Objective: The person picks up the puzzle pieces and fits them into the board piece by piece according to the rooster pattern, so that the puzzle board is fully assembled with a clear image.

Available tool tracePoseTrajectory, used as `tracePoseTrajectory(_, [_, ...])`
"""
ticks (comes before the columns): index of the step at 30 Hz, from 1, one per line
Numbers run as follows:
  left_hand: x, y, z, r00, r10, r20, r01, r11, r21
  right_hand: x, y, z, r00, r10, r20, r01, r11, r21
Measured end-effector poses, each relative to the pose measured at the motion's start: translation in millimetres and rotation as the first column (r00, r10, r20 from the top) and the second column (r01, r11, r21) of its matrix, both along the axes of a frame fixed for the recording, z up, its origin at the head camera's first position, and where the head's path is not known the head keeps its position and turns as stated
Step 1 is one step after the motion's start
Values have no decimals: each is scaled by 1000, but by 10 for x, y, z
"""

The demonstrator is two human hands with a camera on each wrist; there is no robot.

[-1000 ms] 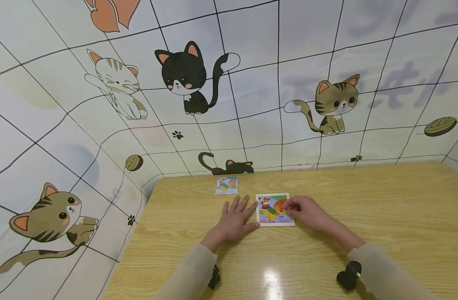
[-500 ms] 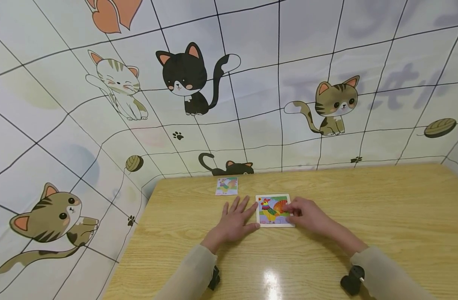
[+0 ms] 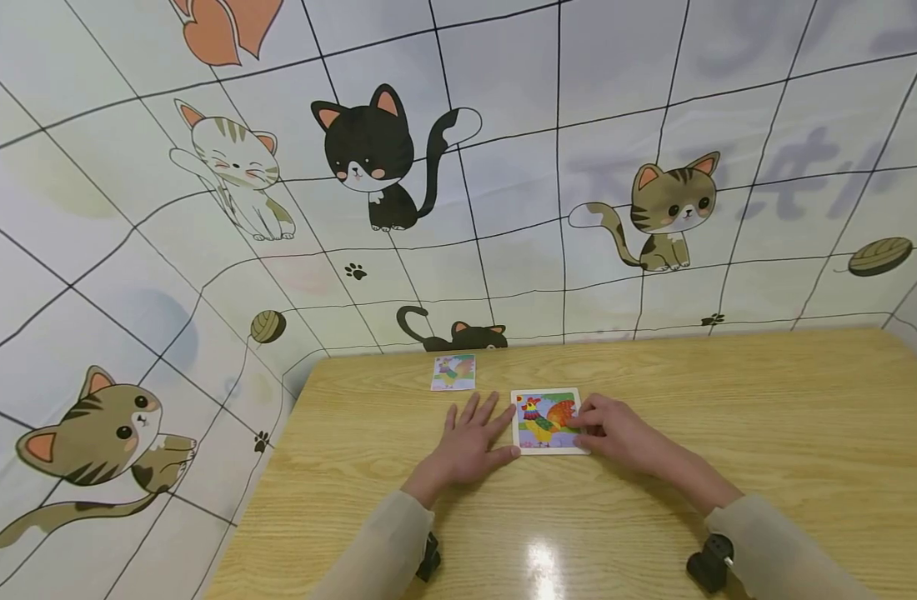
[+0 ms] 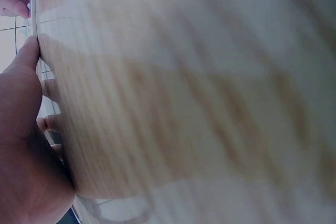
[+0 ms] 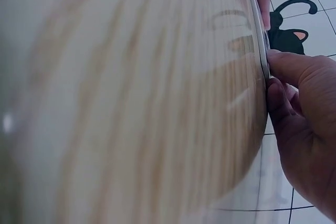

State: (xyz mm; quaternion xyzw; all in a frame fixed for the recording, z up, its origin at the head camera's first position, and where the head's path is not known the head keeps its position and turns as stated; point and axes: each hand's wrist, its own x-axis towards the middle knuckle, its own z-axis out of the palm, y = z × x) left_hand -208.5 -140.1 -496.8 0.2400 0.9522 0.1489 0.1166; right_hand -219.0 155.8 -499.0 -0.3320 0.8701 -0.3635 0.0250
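Note:
A square jigsaw puzzle (image 3: pixel 547 423) with a white frame and a colourful rooster picture lies on the table. My left hand (image 3: pixel 469 447) rests flat and spread to its left, with thumb and a fingertip touching the frame; the left wrist view shows that hand (image 4: pixel 21 129) from the side. At the lower right of the picture, the curled thumb and forefinger of my right hand (image 3: pixel 618 432) hold a puzzle piece down against the board, mostly hidden under the fingertips. In the right wrist view, this hand's thumb and forefinger (image 5: pixel 294 69) meet the puzzle's edge.
A small card (image 3: pixel 454 372) with a paler rooster picture lies behind the left hand, near the table's back edge. The wooden table (image 3: pixel 766 417) meets a wall covering (image 3: pixel 518 192) printed with cats and grid lines.
My right hand has lowered slightly and its fingertips have shifted a little towards the puzzle's lower right edge. The rooster's tail shows more fully now. My left hand has stayed put.

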Motion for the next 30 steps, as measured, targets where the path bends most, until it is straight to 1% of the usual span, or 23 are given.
tracePoseTrajectory(3, [9, 2, 10, 1000, -1, -1, 1, 1000, -1, 2, 7, -14, 1000, 1, -2, -1, 1000, -7])
tracePoseTrajectory(11, [1, 21, 0, 1000, -9, -11, 9, 1000, -7, 23, 28, -15, 997, -40, 67, 43, 998, -42])
tracePoseTrajectory(16, [-15, 25, -24, 1000, -13, -13, 13, 1000, -8, 27, 33, -21, 996, -50, 76, 53, 998, -40])
tracePoseTrajectory(19, [-29, 14, -50, 1000, -15, -15, 15, 1000, -10, 19, 25, -33, 996, -57, 68, 60, 998, -36])
tracePoseTrajectory(22, [-19, -23, -58, 1000, -11, -25, 11, 1000, -10, 14, -17, -58, 996, -58, 68, 61, 997, -43])
tracePoseTrajectory(24, [-2, -50, -49, 1000, -5, -22, 5, 1000, -11, 15, -50, -72, 997, -48, 68, 52, 997, -49])
tracePoseTrajectory(30, [40, -102, -27, 1000, 1, -6, -1, 1000, 11, 33, -101, -99, 995, -61, 82, 65, 997, -44])
